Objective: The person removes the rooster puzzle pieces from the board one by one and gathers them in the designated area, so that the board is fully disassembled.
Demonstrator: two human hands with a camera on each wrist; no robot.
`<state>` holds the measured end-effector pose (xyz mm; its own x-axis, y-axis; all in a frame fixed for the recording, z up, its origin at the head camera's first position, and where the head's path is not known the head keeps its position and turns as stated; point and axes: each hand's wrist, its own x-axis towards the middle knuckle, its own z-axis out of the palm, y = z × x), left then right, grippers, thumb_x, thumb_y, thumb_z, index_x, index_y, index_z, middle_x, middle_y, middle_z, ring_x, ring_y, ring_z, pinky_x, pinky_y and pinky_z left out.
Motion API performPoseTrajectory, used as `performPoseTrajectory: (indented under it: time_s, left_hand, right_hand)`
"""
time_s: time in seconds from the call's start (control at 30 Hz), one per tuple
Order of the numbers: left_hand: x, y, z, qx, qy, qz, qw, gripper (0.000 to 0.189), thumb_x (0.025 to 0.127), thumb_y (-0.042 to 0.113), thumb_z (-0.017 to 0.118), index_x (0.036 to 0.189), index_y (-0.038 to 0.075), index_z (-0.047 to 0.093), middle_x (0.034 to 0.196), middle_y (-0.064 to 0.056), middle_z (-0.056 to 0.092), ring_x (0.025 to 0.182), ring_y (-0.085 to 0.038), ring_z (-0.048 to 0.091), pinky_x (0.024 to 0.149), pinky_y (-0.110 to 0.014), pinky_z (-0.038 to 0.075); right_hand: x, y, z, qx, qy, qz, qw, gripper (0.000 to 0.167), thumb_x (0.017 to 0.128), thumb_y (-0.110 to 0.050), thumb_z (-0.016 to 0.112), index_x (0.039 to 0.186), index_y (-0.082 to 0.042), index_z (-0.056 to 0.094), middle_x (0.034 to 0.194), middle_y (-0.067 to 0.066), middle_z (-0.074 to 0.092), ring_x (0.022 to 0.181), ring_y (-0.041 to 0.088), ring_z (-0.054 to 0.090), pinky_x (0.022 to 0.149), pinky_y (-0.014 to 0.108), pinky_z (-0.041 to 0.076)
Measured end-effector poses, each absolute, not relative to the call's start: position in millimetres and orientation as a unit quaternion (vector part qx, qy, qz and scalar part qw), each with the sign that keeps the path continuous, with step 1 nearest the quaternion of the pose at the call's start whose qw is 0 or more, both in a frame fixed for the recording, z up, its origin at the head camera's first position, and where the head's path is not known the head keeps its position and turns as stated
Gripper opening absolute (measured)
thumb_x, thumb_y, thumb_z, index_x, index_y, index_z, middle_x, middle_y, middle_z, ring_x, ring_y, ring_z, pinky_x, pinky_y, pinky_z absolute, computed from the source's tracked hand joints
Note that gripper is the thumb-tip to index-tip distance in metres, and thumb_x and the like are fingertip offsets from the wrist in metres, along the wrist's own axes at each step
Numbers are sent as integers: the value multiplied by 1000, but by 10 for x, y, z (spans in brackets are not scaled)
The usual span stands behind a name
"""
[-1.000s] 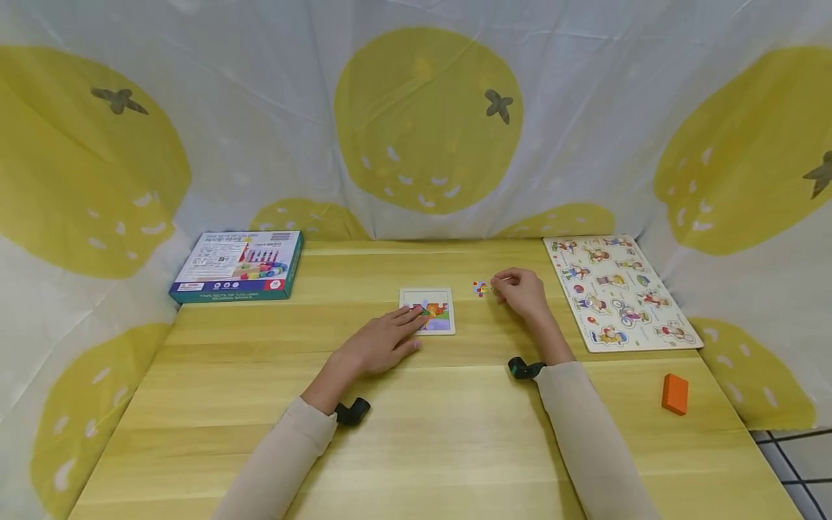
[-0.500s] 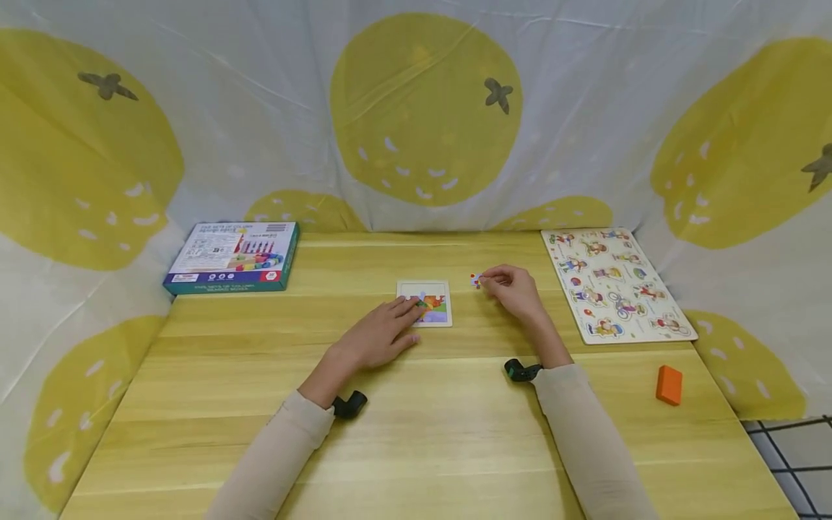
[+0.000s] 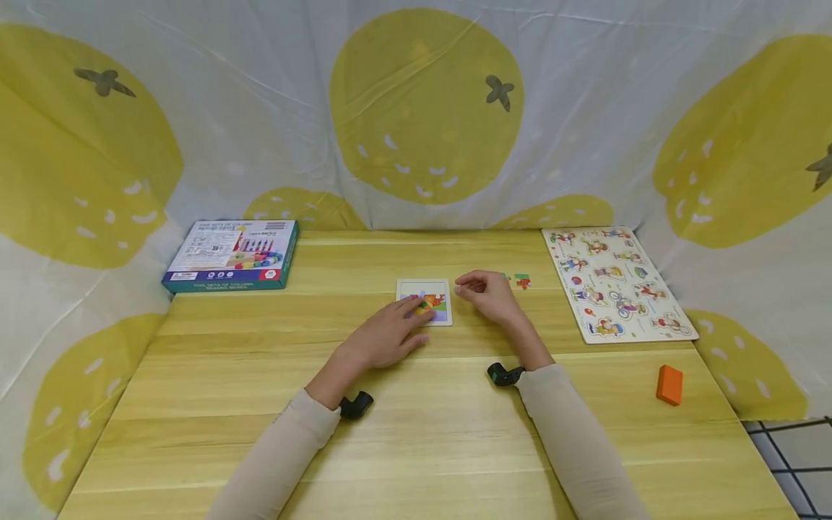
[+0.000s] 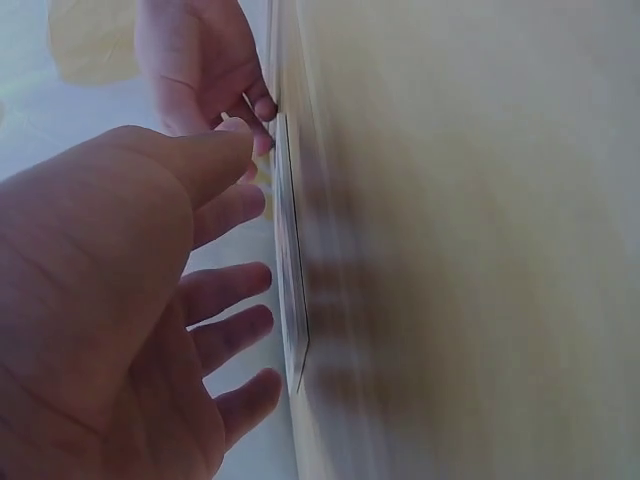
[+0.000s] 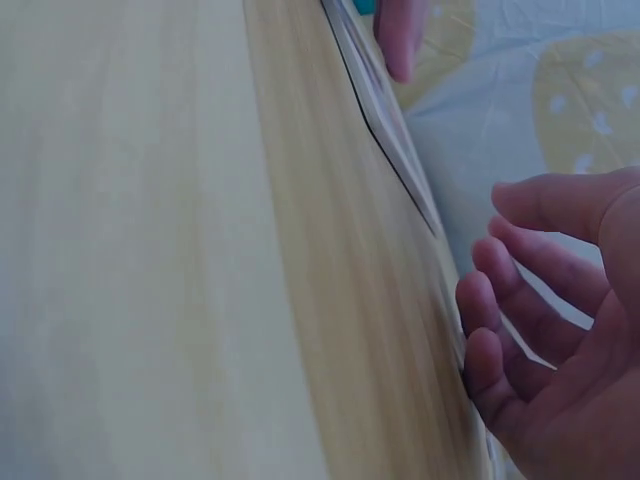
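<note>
A small white-framed jigsaw puzzle tray (image 3: 414, 288) lies on the table, its lower part filled with colourful pieces and its upper part pale. My left hand (image 3: 385, 336) lies flat over its left side, fingers outstretched on the picture and covering part of it. Just right of the tray, my right hand (image 3: 492, 297) pinches thumb and index finger together; a small pale sliver (image 4: 226, 118), apparently a puzzle piece seen edge-on, shows at its fingertips in the left wrist view. Loose puzzle pieces (image 3: 523, 281) lie behind that hand, one partly hidden by it.
A boxed set (image 3: 230, 256) sits at the back left. Toward the right lies a large picture board (image 3: 617, 285) with several figures, and an orange block (image 3: 669, 385) in front of it. A lemon-print cloth (image 3: 425, 108) hangs along the table's back edge.
My right hand has moved left toward the tray, uncovering loose pieces behind it; the blue and red piece at its fingers is out of sight. My left hand has shifted slightly right on the tray.
</note>
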<state>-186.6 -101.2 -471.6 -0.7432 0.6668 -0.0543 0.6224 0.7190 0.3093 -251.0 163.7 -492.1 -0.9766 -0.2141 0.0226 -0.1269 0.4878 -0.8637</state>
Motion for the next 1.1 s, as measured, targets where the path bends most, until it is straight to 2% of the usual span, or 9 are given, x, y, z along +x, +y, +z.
performPoseTrajectory:
  time_s: [0.2,0.4,0.63,0.87,1.1]
  left_hand:
    - [-1866,-952,-4720,341,925,127,107,60,110,48,43,163,21,35,172,-13,19,160,-32,18,128,-50,23]
    - [-1865,-935,-4733,345,925,118,109,62,110,49,42,163,18,34,172,-16,19,160,-33,17,129,-49,22]
    - [-1851,-936,-4734,341,923,136,116,64,109,50,44,163,16,34,172,-17,17,160,-34,16,127,-50,26]
    - [-1850,-932,-4747,343,923,133,115,64,109,50,42,163,17,32,172,-15,17,161,-32,14,128,-49,24]
    - [-1857,-929,-4769,342,923,133,114,64,109,51,43,163,17,32,172,-15,17,161,-32,15,128,-49,25]
  right_hand:
    - [-2531,1564,-4945,-126,867,-479,48,21,97,-19,73,114,-7,78,102,10,76,90,22,68,78,31,54]
    - [-2542,1504,-4957,-138,881,-449,62,21,97,-17,72,116,-11,78,103,7,76,90,20,66,81,32,53]
    - [-2534,1468,-4946,-151,883,-439,71,23,96,-15,71,117,-9,78,108,9,76,96,22,69,86,35,55]
    - [-2522,1466,-4959,-154,886,-431,79,20,96,-20,73,114,-14,80,107,5,74,91,20,64,80,33,51]
    - [-2524,1467,-4983,-157,887,-427,81,21,96,-19,73,115,-14,80,108,7,71,86,19,60,75,31,49]
